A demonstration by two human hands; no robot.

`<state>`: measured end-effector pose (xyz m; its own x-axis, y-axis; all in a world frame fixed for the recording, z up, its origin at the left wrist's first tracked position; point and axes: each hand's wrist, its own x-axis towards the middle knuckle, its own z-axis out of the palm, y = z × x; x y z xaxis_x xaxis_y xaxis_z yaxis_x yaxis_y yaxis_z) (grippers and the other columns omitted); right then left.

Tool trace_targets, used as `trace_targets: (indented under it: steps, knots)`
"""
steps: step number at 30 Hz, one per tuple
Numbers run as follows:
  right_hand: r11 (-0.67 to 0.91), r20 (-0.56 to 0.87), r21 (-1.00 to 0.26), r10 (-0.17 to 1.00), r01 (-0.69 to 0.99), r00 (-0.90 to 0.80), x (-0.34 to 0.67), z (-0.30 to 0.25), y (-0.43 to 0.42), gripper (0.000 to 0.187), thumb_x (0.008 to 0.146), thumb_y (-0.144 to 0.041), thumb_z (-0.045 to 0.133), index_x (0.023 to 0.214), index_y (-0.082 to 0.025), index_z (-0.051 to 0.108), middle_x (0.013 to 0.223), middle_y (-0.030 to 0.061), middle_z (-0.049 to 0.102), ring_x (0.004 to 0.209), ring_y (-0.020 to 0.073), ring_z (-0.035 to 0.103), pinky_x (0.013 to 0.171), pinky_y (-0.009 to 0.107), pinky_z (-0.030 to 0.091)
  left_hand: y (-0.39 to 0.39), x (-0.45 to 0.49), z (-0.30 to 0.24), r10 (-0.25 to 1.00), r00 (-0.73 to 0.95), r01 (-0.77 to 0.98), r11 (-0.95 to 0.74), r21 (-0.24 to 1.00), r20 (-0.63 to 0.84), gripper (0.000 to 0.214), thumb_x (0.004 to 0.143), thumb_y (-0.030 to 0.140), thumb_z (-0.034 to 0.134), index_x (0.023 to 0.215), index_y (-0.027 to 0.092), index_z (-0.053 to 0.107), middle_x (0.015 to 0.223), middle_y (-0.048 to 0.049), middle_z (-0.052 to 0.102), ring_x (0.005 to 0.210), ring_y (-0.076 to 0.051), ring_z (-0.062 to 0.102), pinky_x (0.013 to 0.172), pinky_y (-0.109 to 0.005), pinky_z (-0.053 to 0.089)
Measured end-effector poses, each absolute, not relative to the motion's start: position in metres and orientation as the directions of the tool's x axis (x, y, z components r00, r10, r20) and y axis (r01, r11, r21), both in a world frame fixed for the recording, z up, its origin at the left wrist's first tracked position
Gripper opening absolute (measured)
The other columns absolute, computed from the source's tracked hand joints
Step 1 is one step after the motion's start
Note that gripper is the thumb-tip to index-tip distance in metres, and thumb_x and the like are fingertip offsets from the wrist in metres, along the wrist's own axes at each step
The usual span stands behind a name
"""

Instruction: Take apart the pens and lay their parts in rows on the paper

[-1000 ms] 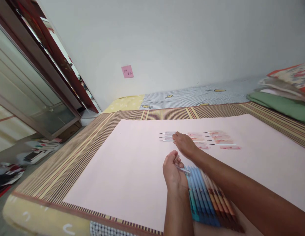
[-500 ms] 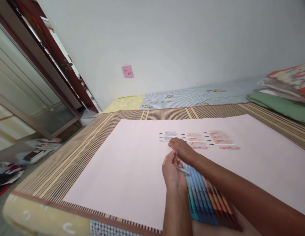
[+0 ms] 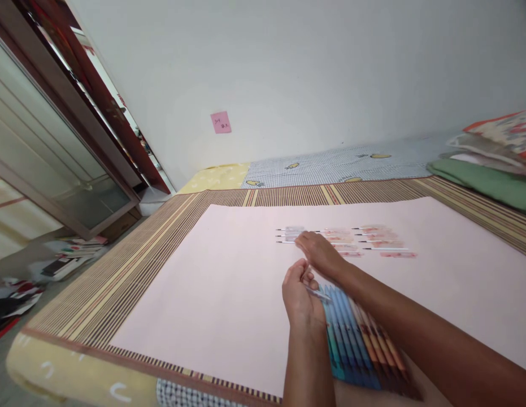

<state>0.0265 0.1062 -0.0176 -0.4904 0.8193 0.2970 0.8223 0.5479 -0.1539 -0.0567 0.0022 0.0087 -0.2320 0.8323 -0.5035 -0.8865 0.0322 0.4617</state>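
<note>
My right hand is closed, with its fingertips pinched at the inner end of the lowest white pen refill in the left group. Just below it, my left hand is curled, palm up, around a slim pale refill-like stick that pokes out to the right. The refills have dark tips pointing left and lie in three groups, beside pale grey strips and pinkish strips. Under my forearms, a row of pens runs from teal and blue to orange and brown, partly hidden.
A large pale pink sheet covers much of the striped mat. Folded cloths are stacked at the far right. A pink note sticks to the wall, and a sliding door stands at left.
Both hands have shifted very slightly right in the picture, along with the whole scene. My right fingertips stay at the left refill group, and the left hand keeps its stick.
</note>
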Motion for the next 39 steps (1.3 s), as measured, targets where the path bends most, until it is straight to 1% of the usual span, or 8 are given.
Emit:
trace_targets:
  steps: [3, 4, 6, 11, 15, 19, 35, 39]
  knots:
    - [0.395, 0.305, -0.127, 0.888, 0.91, -0.343, 0.04, -0.007, 0.107, 0.027, 0.1, -0.013, 0.045, 0.11, -0.014, 0.07, 0.11, 0.0127, 0.068, 0.103, 0.0242, 0.058, 0.086, 0.032, 0.036, 0.002, -0.057, 0.01, 0.827, -0.221, -0.886, 0.051, 0.461, -0.517, 0.011, 0.08, 0.003, 0.06, 0.075, 0.009, 0.067, 0.08, -0.0078, 0.063, 0.052, -0.005, 0.048, 0.042, -0.014, 0.03]
    - [0.362, 0.287, -0.109, 0.903, 0.926, -0.32, 0.044, -0.005, 0.107, 0.027, 0.099, -0.013, 0.047, 0.112, -0.014, 0.07, 0.111, 0.0132, 0.068, 0.103, 0.0248, 0.058, 0.086, 0.033, 0.035, 0.002, -0.057, 0.01, 0.824, -0.22, -0.885, 0.056, 0.463, -0.521, 0.011, 0.08, 0.003, 0.06, 0.075, 0.009, 0.067, 0.08, -0.008, 0.063, 0.052, -0.005, 0.048, 0.042, -0.014, 0.03]
    - [0.326, 0.234, -0.061, 0.924, 0.943, -0.304, 0.049, -0.004, 0.106, 0.025, 0.097, -0.014, 0.049, 0.109, -0.015, 0.072, 0.11, 0.0136, 0.068, 0.104, 0.0258, 0.059, 0.084, 0.034, 0.035, 0.003, -0.057, 0.01, 0.819, -0.222, -0.882, 0.063, 0.467, -0.529, 0.011, 0.081, 0.003, 0.061, 0.076, 0.009, 0.068, 0.08, -0.0083, 0.063, 0.052, -0.005, 0.048, 0.041, -0.014, 0.03]
    - [0.32, 0.174, 0.033, 0.931, 0.947, -0.32, 0.047, -0.01, 0.1, 0.027, 0.099, -0.017, 0.046, 0.098, -0.014, 0.072, 0.109, 0.0154, 0.068, 0.105, 0.0274, 0.06, 0.085, 0.036, 0.035, 0.002, -0.056, 0.01, 0.82, -0.216, -0.889, 0.059, 0.454, -0.531, 0.014, 0.083, 0.002, 0.058, 0.075, 0.009, 0.068, 0.08, -0.0085, 0.064, 0.052, -0.005, 0.047, 0.041, -0.014, 0.03]
    - [0.322, 0.173, 0.061, 0.929, 0.945, -0.328, 0.042, -0.013, 0.1, 0.027, 0.099, -0.018, 0.046, 0.097, -0.014, 0.072, 0.111, 0.0169, 0.069, 0.108, 0.0295, 0.06, 0.089, 0.038, 0.036, 0.002, -0.057, 0.011, 0.818, -0.209, -0.893, 0.063, 0.446, -0.535, 0.014, 0.084, 0.002, 0.058, 0.075, 0.009, 0.067, 0.079, -0.0079, 0.063, 0.051, -0.005, 0.046, 0.04, -0.014, 0.03]
    - [0.319, 0.165, 0.079, 0.93, 0.945, -0.328, 0.039, -0.012, 0.101, 0.026, 0.099, -0.018, 0.047, 0.098, -0.013, 0.072, 0.111, 0.0176, 0.069, 0.108, 0.0293, 0.06, 0.091, 0.038, 0.036, 0.003, -0.057, 0.01, 0.828, -0.193, -0.896, 0.07, 0.439, -0.527, 0.013, 0.084, 0.003, 0.058, 0.076, 0.009, 0.067, 0.079, -0.0072, 0.063, 0.051, -0.004, 0.045, 0.04, -0.013, 0.029]
    - [0.319, 0.135, 0.073, 0.936, 0.945, -0.326, 0.031, -0.012, 0.099, 0.026, 0.098, -0.021, 0.048, 0.101, -0.012, 0.072, 0.111, 0.018, 0.069, 0.109, 0.0298, 0.063, 0.093, 0.041, 0.037, 0.0, -0.057, 0.013, 0.834, -0.193, -0.898, 0.063, 0.435, -0.518, 0.015, 0.085, 0.003, 0.057, 0.075, 0.009, 0.067, 0.081, -0.0069, 0.062, 0.053, -0.004, 0.046, 0.041, -0.013, 0.029]
    - [0.268, 0.159, 0.066, 0.948, 0.961, -0.275, 0.031, -0.008, 0.099, 0.028, 0.098, -0.02, 0.047, 0.105, -0.01, 0.072, 0.113, 0.0192, 0.069, 0.109, 0.0299, 0.063, 0.092, 0.04, 0.038, 0.0, -0.057, 0.013, 0.834, -0.193, -0.897, 0.064, 0.437, -0.517, 0.015, 0.084, 0.003, 0.057, 0.075, 0.008, 0.067, 0.081, -0.0074, 0.062, 0.053, -0.004, 0.046, 0.041, -0.013, 0.029]
